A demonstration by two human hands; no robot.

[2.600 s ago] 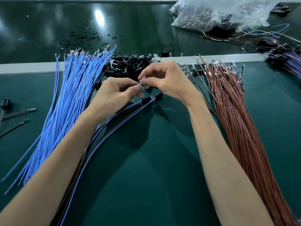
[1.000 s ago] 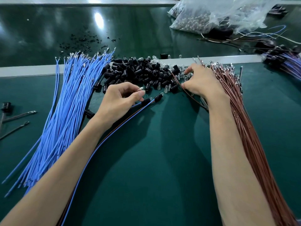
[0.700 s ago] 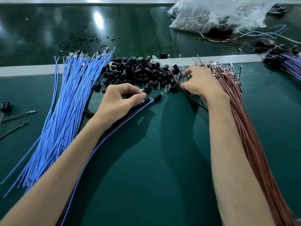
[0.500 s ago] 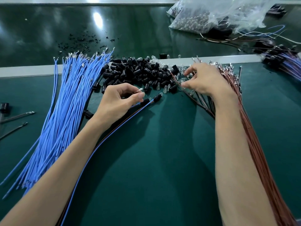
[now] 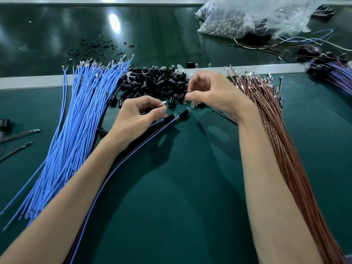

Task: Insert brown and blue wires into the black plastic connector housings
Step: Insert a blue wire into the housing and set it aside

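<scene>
Far left on the green counter: two thin metal rods, lying flat.

Blue wires: thick fanned bundle of smooth insulation with bare crimped metal tips at the far end.

Black connector housings: loose heap of small matte plastic sleeves between the two wire bundles, with a few clear glassy bits along its near edge.

Left hand: fingers curled in, thumb and forefinger pinching a small clear-tipped piece just in front of the heap. Under the hand runs a paired blue-and-brown lead, its ends already seated in two housings that rest on the counter beside the thumb.

Right hand: raised over the heap's right edge, fingers bunched together. It's motion-blurred, so I can't tell what they pinch, if anything.

Brown wires: long straight bundle beside the right forearm, with shiny terminals at the far end.

Back right: crinkled clear plastic bag of pale beads, then a wired bundle with black caps.
</scene>
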